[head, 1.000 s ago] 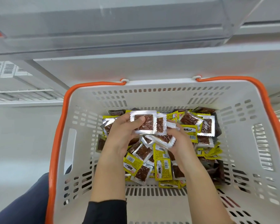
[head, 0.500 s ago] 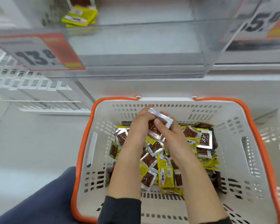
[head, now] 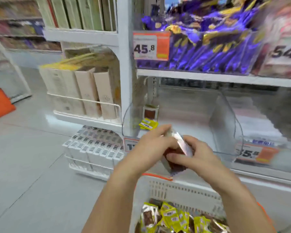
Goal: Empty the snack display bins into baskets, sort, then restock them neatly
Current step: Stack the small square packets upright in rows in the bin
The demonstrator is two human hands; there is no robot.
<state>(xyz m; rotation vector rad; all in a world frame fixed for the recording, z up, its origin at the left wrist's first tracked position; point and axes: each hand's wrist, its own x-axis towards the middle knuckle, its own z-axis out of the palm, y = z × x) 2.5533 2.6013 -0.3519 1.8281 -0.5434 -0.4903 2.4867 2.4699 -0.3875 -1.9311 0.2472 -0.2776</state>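
Both hands have lifted out of the white basket (head: 183, 190) since a second ago: the left hand (head: 151, 148) and right hand (head: 200, 155) pinch a small stack of silver-edged packets (head: 178, 148) before the clear bin (head: 225, 118). Restocking looks begun. The stack's long axis tilts up-left, top edge toward the bin.

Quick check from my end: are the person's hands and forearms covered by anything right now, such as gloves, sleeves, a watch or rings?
No. The left hand and right hand are bare, with no gloves, and no rings or watch are visible. Both forearms are uncovered as far as the frame shows; no sleeve is in view.
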